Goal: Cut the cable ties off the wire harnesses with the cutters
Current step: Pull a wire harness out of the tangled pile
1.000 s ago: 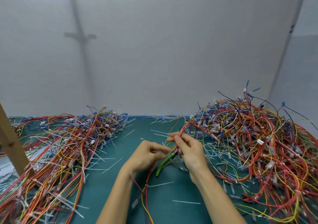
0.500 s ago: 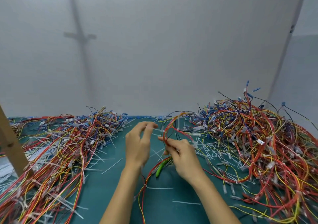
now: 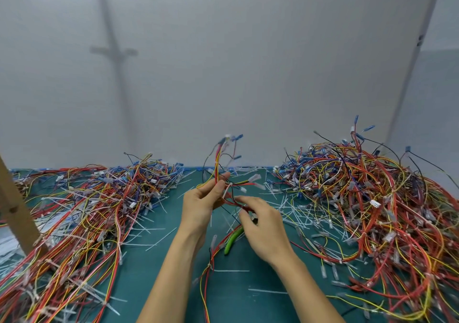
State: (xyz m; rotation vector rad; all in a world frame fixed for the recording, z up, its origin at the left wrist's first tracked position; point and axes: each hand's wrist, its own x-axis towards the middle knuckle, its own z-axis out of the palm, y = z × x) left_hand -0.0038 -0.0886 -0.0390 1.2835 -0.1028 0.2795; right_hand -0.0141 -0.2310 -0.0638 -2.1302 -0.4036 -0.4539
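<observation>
My left hand (image 3: pixel 201 203) grips a wire harness (image 3: pixel 218 158) of red, yellow and black wires, whose connector end stands up above the fingers. Its lower end trails down across the green mat (image 3: pixel 238 295) between my forearms. My right hand (image 3: pixel 263 225) holds the green-handled cutters (image 3: pixel 233 240), with its fingertips pinching the harness wires just below my left hand. The cutters' jaws are hidden behind my right hand. A white cable tie (image 3: pixel 227 191) sticks out of the harness between the two hands.
A large pile of harnesses (image 3: pixel 372 203) fills the right side, and another pile (image 3: pixel 82 213) spreads over the left. Cut white ties (image 3: pixel 280 206) litter the mat. A wooden post (image 3: pixel 15 208) leans at the left edge. A white wall stands behind.
My left hand has taken hold of the harness and raised it upright. My right hand slid lower along the wires, still with the cutters.
</observation>
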